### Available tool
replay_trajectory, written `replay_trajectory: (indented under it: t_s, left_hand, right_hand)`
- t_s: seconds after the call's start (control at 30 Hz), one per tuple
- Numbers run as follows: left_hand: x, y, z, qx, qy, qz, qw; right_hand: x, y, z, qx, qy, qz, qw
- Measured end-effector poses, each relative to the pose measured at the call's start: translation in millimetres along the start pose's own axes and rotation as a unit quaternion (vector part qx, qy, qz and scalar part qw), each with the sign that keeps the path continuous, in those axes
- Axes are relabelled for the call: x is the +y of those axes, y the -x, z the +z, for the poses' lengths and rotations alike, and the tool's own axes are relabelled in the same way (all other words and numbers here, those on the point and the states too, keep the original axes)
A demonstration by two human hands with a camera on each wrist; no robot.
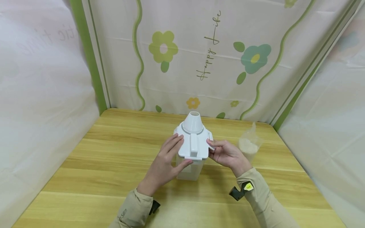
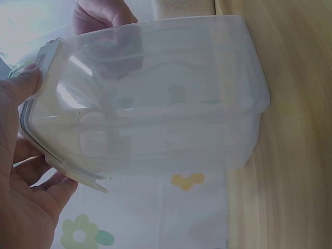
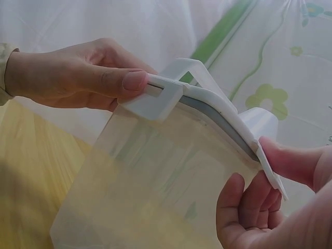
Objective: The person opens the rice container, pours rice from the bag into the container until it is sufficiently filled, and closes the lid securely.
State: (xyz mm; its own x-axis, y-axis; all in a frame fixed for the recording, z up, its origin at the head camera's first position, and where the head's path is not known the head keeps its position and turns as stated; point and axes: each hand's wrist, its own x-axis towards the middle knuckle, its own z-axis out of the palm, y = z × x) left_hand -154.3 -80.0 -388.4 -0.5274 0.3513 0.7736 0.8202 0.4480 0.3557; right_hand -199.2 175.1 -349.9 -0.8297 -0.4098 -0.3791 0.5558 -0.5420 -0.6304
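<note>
A translucent plastic storage container (image 1: 188, 172) stands upright on the table, capped by a white lid (image 1: 185, 147) with a raised handle (image 1: 194, 145) and a cone-shaped spout (image 1: 193, 123). My left hand (image 1: 163, 163) grips the lid's near left corner. Its thumb lies on the front clip (image 3: 155, 106), and its fingers reach along the left side by another latch (image 2: 78, 176). On the opposite side my right hand (image 1: 228, 155) pinches a side latch (image 3: 271, 168) between thumb and fingers; that latch sticks outward from the lid. The container walls look see-through in both wrist views.
Behind my right hand, a clear plastic bag (image 1: 248, 146) of pale, grain-like contents sits on the wooden table (image 1: 114, 152). A printed curtain (image 1: 182, 79) hangs at the table's far edge, with pale sheets on both sides. Dark wrist cameras (image 1: 238, 191) are strapped over the sleeves.
</note>
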Motion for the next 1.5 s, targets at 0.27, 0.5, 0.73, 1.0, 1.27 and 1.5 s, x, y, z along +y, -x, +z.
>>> replay_trajectory:
  t_s: [0.27,0.5,0.73,1.0,1.27,1.5]
  left_hand:
    - [-0.5,-0.7,-0.2,0.001,-0.002,0.001,1.0]
    - [-1.9,-6.9,-3.9,-0.011,-0.004,0.007,0.9999]
    - [1.9,-6.5,-6.5,-0.043,-0.019,-0.012,0.9988]
    - [5.8,-2.9,-6.7,-0.032,-0.048,0.033,0.9978]
    - [9.7,-3.5,-8.6,-0.024,-0.063,0.049,0.9965]
    - [8.8,-2.5,-7.4,-0.022,-0.063,0.049,0.9966]
  right_hand:
    - [-0.8,-0.2,0.9,0.0,0.0,0.0,1.0]
    - [-5.2,1.3,2.8,0.011,0.04,-0.008,0.9991]
    - [-8.3,1.6,-0.3,0.007,0.101,-0.02,0.9947]
    - [-8.2,2.4,3.4,0.052,0.292,-0.094,0.9505]
    - [-17.8,-3.2,8.4,-0.028,0.407,-0.135,0.9032]
    - [-25.1,-17.0,8.9,-0.126,0.386,-0.149,0.9015]
